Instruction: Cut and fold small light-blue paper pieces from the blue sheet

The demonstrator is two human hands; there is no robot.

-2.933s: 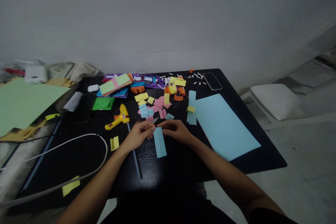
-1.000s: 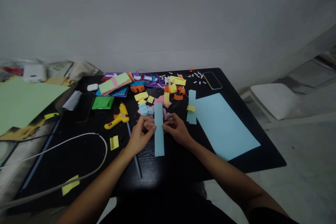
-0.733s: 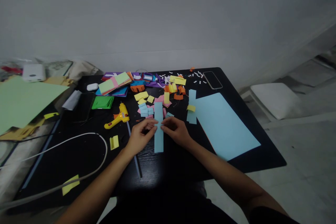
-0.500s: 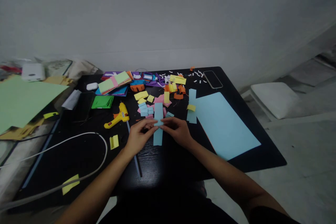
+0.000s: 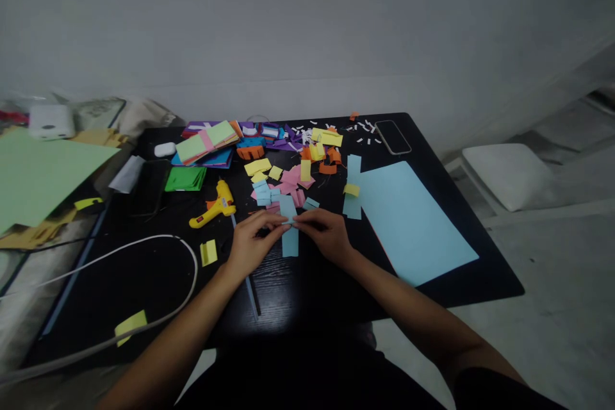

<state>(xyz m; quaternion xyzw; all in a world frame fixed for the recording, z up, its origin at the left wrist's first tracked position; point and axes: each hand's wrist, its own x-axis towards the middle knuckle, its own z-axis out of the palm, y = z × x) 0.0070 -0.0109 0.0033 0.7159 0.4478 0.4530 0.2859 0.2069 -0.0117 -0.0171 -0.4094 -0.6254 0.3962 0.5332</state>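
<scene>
A light blue paper strip (image 5: 290, 245) stands lengthwise in front of me, pinched across its middle from both sides. My left hand (image 5: 254, 238) is closed on its left edge with thumb and fingertips. From the other side my right hand (image 5: 327, 237) pinches the right edge. At the pinch the strip shows a fold or crease, and its far half tilts up. Just beyond the fingers lie small folded blue pieces (image 5: 262, 191) and pink paper pieces (image 5: 290, 180). To the right, more blue strips (image 5: 353, 206) lie under a small yellow piece (image 5: 352, 190).
Left of my hands lie a yellow glue gun (image 5: 220, 205), green papers (image 5: 185, 179) and a white cable (image 5: 195, 269). Large blue sheets (image 5: 418, 224) cover the table's right side. A phone (image 5: 393, 138) rests at the back right. A white stool (image 5: 502, 176) stands beyond the table.
The strip's middle has been bent between my fingertips; its far half, flat before, now tilts and looks shorter. Both hands keep their pinch. The whole view has shifted slightly.
</scene>
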